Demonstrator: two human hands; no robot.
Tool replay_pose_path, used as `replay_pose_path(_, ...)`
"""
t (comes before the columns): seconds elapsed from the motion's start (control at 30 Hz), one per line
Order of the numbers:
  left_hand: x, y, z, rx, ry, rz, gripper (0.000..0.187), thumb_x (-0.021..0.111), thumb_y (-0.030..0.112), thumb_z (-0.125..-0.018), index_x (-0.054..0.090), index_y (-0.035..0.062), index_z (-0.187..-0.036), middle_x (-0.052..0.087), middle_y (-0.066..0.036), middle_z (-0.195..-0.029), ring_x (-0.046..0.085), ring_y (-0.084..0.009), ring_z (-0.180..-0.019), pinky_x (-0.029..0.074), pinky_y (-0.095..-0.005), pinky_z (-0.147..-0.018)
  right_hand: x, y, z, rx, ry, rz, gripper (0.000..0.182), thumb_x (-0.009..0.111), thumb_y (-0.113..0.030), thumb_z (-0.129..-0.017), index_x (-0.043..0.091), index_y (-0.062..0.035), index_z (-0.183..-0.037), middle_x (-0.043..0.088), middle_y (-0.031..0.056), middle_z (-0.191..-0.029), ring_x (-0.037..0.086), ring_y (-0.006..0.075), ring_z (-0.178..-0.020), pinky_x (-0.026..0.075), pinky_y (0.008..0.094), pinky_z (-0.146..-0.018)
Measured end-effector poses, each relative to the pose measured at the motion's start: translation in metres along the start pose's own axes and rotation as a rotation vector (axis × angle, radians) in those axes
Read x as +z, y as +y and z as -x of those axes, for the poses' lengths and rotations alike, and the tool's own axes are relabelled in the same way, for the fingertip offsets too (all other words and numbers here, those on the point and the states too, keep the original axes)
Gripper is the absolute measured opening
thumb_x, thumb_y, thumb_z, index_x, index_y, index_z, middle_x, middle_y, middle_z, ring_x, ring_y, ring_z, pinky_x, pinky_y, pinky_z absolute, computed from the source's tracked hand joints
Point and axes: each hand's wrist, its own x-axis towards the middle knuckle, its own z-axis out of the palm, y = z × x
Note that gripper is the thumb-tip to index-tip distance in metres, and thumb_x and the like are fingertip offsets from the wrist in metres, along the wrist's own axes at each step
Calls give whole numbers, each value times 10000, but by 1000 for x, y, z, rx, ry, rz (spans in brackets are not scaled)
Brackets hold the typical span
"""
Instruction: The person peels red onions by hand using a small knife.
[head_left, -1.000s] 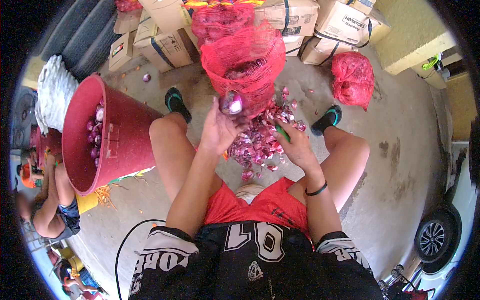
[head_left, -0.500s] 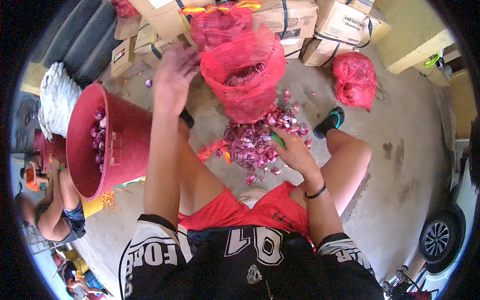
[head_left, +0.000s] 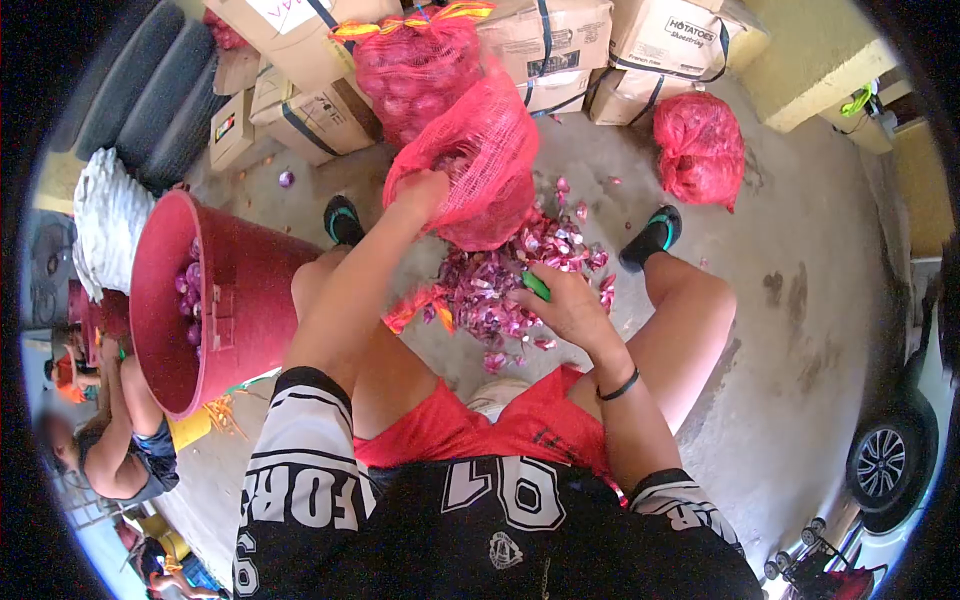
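Observation:
My left hand reaches into the mouth of a red mesh sack standing in front of me, its fingers hidden inside. My right hand is closed around a small green-handled knife; its blade is hard to make out. Below that hand a heap of red onion skins lies on the floor between my legs, against the sack's base. To my left stands a large, tilted red tub with peeled-looking red onions inside.
A full, tied mesh sack stands behind the open one, before stacked cardboard boxes. Another red sack lies to the right. Tyres and a white sack are at left. A co-worker sits beyond the tub.
My left hand has gone from raised in the air beside the sack down into its mouth. The right hand keeps the knife over the skins, shifted slightly.

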Motion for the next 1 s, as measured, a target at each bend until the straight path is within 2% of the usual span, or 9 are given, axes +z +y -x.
replay_pose_path(0.13, 4, 1, -4, -99, -51, -62, 481, 324, 272, -907, 654, 17, -1148, 639, -199, -1191, 619, -348, -1120, 463, -419, -973, 5, 8, -2, -52, -7, -1, 317, 659, -311, -869, 558, -18, -936, 577, 239, -764, 570, 431, -737, 427, 472, -650)
replay_pose_path(0.27, 17, 2, -9, -42, 8, -66, 419, 415, 237, -899, 643, 19, -1175, 576, -197, -1299, 583, -380, -1165, 450, -494, -977, 7, 16, -1, -3, -61, -5, 298, 657, -305, -854, 574, -47, -975, 626, 241, -830, 615, 437, -813, 463, 508, -695)
replay_pose_path(0.33, 5, 19, 2, 19, -20, -244, 411, 451, 231, -898, 628, 18, -1201, 513, -203, -1372, 535, -397, -1222, 427, -527, -996, 11, 22, -1, -6, -59, 6, 302, 650, -307, -857, 579, -49, -997, 630, 244, -840, 617, 438, -817, 468, 509, -703)
replay_pose_path(0.43, 22, 15, -6, -28, 100, -267, 415, 454, 254, -909, 611, 56, -1238, 405, -213, -1451, 434, -404, -1311, 384, -530, -1041, 12, 25, 1, -13, -39, 24, 312, 651, -308, -860, 577, -44, -1008, 622, 238, -833, 611, 430, -813, 465, 483, -699)
replay_pose_path(0.53, 23, 17, -4, 0, 25, -390, 423, 455, 262, -916, 584, 90, -1279, 378, -204, -1472, 389, -394, -1339, 351, -518, -1075, 12, 26, 2, -3, -47, 51, 313, 653, -306, -857, 578, -44, -1011, 619, 232, -832, 609, 423, -814, 465, 471, -701)
replay_pose_path(0.6, 22, 14, 13, -6, 195, -183, 421, 464, 269, -916, 583, 104, -1285, 432, -207, -1431, 437, -383, -1302, 366, -496, -1067, 12, 26, 2, 2, -57, 56, 312, 652, -307, -855, 577, -45, -1010, 620, 232, -835, 610, 422, -817, 465, 474, -704)
replay_pose_path(0.77, 31, -22, -12, 89, 68, 386, 459, 596, 268, -870, 571, 92, -1293, 597, -166, -1240, 568, -299, -1156, 404, -396, -1035, 12, 31, 1, 6, -90, 87, 349, 653, -305, -857, 585, -58, -1094, 632, 233, -873, 614, 421, -838, 473, 474, -725)
replay_pose_path(0.87, -29, 9, 58, 238, 128, 773, 517, 688, 210, -819, 553, 53, -1293, 636, -119, -1161, 600, -230, -1087, 432, -345, -995, 5, 11, 4, 1, -19, 20, 453, 645, -324, -866, 559, -89, -1243, 638, 256, -1029, 611, 429, -968, 486, 490, -819)
replay_pose_path(1.0, -61, 12, 99, 396, 56, 1281, 548, 708, 95, -810, 506, -7, -1309, 626, -93, -1177, 601, -191, -1080, 466, -326, -955, 8, 3, -2, -91, 44, -29, 504, 603, -273, -925, 481, -72, -1370, 620, 232, -1169, 604, 364, -1084, 471, 422, -914)
